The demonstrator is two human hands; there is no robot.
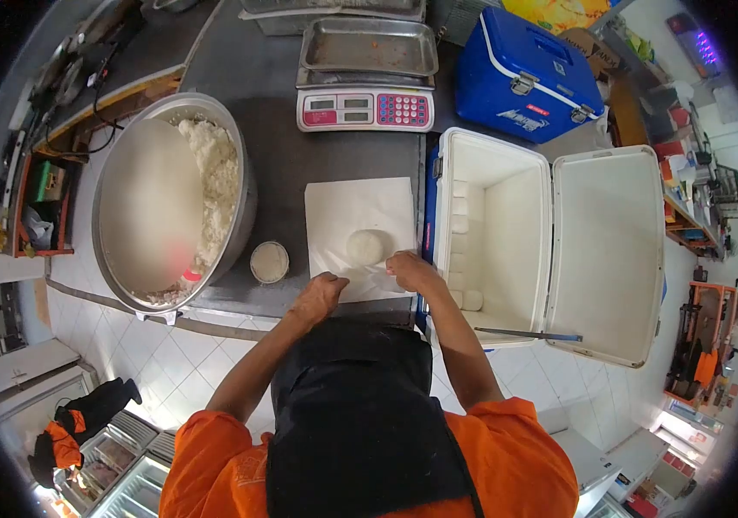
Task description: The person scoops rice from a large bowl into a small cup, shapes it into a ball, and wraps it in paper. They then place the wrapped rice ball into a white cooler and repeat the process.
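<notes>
A round white patty (365, 248) lies on a stack of white paper sheets (356, 200) on the dark table. My left hand (321, 293) is closed at the near left edge of the paper, its fingertips pinched there. On the near right side, my right hand (410, 269) is closed at the paper, just right of the patty. A small round mold (270, 262) with white filling stands left of the paper. Farther left, a large metal bowl (248, 194) holds a white crumbly mass (214, 164) and a big pale round sheet or lid.
An open cooler (498, 164) with white round pieces inside stands right of the paper, its lid (606, 250) folded right. Behind are a scale (365, 110), a metal tray (369, 47) and a closed blue cooler (507, 86). A metal bar (529, 334) crosses the open cooler's near end.
</notes>
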